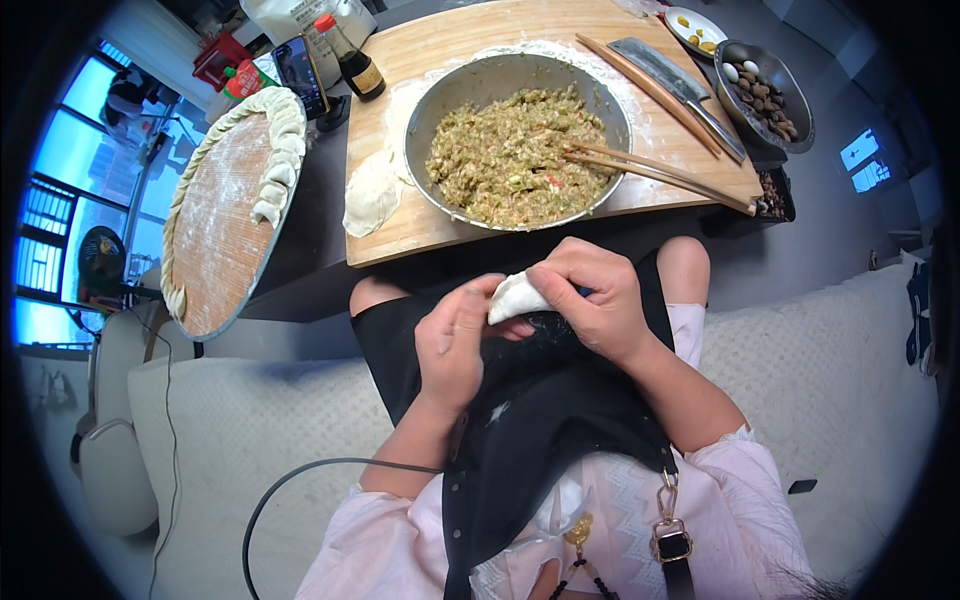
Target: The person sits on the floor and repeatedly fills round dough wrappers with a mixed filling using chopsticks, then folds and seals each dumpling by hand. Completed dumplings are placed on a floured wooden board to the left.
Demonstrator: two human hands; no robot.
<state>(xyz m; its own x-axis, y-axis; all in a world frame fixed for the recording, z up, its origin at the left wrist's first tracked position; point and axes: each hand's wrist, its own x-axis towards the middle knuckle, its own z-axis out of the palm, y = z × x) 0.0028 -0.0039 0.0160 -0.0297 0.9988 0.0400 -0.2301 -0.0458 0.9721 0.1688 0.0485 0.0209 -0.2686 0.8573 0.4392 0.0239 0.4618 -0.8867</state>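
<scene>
A folded white dumpling (519, 298) is held between my two hands over the black apron (555, 397). My left hand (459, 330) holds its left end, and my right hand (596, 292) pinches its upper right edge between thumb and fingers. Beyond them, a metal bowl (450, 82) of minced filling (517, 157) rests on the wooden board (427, 240), with wooden chopsticks (660, 176) leaning in it. Flat dough wrappers (371, 196) lie left of the bowl. A round tray (217, 195) at the left carries dumplings (283, 154) along its rim.
A cleaver (660, 71) and a wooden rolling pin (649, 94) lie at the board's right. Behind them are a plate (696, 30) and a metal basin (799, 94) of nuts and eggs. A sauce bottle (352, 64) and a propped phone (301, 75) stand at the back left.
</scene>
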